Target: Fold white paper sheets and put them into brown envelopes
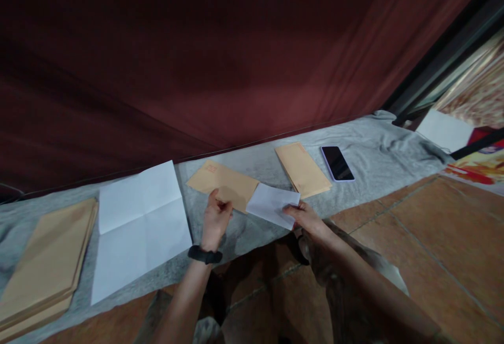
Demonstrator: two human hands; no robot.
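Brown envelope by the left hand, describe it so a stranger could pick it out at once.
Below the dark red fabric runs a strip of grey cloth. Near its middle, the left hand touches a brown envelope. Unlike the brown stack at far left and the envelopes beside the phone, it has white paper, gripped by the right hand, at its right end.

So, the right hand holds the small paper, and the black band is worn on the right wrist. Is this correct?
Not entirely: the head view shows the black band on the left wrist. The right hand does hold the small paper.
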